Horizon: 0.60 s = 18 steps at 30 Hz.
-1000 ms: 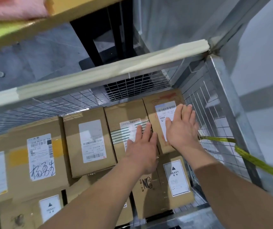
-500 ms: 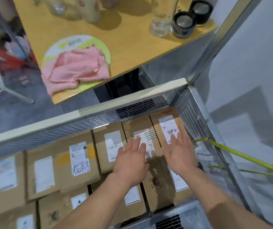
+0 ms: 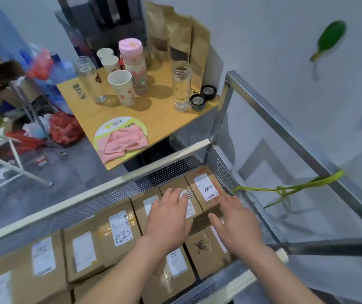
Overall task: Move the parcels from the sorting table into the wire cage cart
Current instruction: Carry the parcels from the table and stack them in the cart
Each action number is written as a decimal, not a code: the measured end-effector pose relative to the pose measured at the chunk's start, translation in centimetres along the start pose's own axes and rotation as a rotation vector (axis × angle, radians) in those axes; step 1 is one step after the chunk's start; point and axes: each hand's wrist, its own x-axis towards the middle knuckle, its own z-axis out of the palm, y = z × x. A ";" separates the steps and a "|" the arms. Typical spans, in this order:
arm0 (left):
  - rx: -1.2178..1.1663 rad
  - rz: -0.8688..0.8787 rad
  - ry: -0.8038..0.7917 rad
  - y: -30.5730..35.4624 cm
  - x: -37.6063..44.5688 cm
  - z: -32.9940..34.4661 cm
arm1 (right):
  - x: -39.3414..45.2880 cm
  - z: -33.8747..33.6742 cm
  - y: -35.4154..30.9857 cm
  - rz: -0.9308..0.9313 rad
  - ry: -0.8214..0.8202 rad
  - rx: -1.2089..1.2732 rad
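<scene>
Both hands are being held flat over the cardboard parcels [image 3: 118, 233] that are lying packed side by side inside the wire cage cart [image 3: 224, 172]. The left hand [image 3: 169, 218] is being kept released, its fingers straight and spread above a parcel with a white label, and nothing is being grasped by it; whether the palm is touching the cardboard cannot be told. The right hand [image 3: 235, 222] is likewise being held released, fingers extended over the parcel nearest the cart's right mesh wall, just below a box bearing a handwritten label [image 3: 208, 187]. A yellow-green strap [image 3: 289, 187] is being kept tied to the cart's metal frame. Beyond the cart's taped top rail, a wooden table [image 3: 160, 119] is being occupied by cups, glass jars and a pink cloth [image 3: 123, 143].
</scene>
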 end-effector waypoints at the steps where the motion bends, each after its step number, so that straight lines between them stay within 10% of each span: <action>1: 0.010 0.019 0.012 0.7 -0.7 -0.7 | -1.0 -0.9 0.0 0.006 0.012 -0.001; 18: 0.055 0.242 0.202 15.5 -12.7 -5.3 | -20.9 -9.8 6.0 0.116 0.225 0.133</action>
